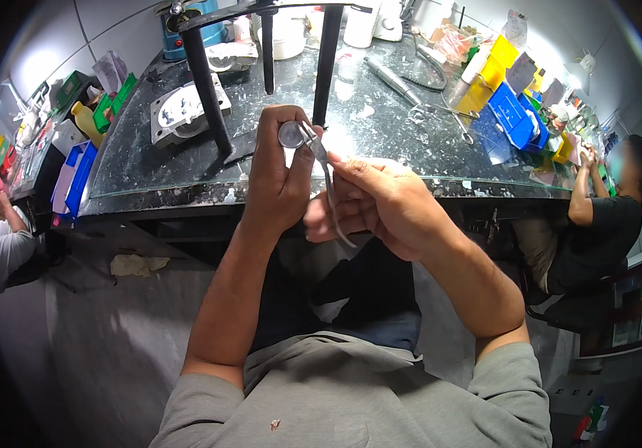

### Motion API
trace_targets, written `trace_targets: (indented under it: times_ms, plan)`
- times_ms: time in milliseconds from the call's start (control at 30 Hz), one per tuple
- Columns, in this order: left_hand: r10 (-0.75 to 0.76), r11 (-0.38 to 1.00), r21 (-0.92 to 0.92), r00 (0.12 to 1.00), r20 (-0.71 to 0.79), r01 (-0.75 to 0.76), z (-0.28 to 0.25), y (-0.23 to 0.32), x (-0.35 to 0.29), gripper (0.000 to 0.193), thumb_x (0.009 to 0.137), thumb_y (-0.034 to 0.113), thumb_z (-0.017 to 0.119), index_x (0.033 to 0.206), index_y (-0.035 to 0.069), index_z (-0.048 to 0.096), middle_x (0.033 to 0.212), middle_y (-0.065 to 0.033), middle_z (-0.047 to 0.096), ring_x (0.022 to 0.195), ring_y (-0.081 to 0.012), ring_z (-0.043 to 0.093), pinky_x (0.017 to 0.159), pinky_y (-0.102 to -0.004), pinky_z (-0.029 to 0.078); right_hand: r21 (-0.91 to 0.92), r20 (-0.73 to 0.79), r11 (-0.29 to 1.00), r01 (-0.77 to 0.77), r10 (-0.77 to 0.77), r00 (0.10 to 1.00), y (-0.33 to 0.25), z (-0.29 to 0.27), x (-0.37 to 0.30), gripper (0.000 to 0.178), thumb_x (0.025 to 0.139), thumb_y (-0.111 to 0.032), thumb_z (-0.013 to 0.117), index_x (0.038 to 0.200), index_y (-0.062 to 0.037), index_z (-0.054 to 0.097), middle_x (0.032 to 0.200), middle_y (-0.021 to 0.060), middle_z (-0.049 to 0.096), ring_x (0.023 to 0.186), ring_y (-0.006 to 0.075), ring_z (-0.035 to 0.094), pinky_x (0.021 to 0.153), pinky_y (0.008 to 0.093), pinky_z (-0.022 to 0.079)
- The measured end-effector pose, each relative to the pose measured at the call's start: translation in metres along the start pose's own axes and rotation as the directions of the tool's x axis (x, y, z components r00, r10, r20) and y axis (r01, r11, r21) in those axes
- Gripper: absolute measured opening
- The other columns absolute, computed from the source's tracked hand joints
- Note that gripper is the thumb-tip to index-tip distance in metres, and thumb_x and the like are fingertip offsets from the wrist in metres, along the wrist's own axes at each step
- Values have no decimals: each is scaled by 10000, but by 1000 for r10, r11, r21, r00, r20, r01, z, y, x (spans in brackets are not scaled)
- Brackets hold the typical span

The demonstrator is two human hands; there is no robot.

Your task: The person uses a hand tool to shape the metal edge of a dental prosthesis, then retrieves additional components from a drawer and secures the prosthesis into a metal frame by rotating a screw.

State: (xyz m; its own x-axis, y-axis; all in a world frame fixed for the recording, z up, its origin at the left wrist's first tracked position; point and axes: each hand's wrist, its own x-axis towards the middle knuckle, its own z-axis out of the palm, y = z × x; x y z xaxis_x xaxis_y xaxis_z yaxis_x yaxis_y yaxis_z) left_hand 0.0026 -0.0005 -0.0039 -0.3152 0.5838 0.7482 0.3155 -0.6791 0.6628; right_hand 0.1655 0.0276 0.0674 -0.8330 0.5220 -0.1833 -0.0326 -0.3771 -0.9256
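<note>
Above the near edge of the workbench, my left hand [278, 175] is closed around a small round metallic ring or cup [290, 134], gripping it between thumb and fingers. My right hand [396, 205] holds a pair of metal pliers [331, 194] with long curved handles, fingers wrapped loosely around them. The plier jaws meet the rim of the round piece on its right side. Whether they bite on it or only touch it is too small to tell.
Just beyond my hands stands a black metal frame [205, 89]. A grey metal mould block [187, 112] lies left of it. To the right are a handpiece [392, 78], scissors [459, 123] and blue bins [511, 116]. A person [605, 201] works at the right, another [7, 243] at the left.
</note>
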Motion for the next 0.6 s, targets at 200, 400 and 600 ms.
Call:
trace_targets:
  times_ms: [200,400,600]
  plan:
    - [65,997,35,997,38,-66,-4,-2,1,185,931,20,521,1103,31,452,959,-81,497,909,-180,552,850,-320,457,47,94,998,-43,38,995,-6,-5,0,384,1031,-333,459,809,-22,497,994,311,671,917,370,707,819,443,595]
    - [3,1000,-10,1000,27,-3,-2,1,-2,183,922,12,533,1089,29,458,964,-80,497,908,-168,539,856,-312,445,-28,60,996,-86,87,994,-11,-7,-2,381,1021,-338,480,850,-2,535,913,229,682,824,319,714,796,432,594]
    - [-10,1000,-26,1000,24,11,-2,3,-2,185,918,7,533,1086,26,458,958,-78,504,912,-163,543,853,-311,441,-66,20,994,-92,94,995,-11,-11,-1,392,1007,-357,519,862,3,576,809,146,653,723,248,689,711,377,590]
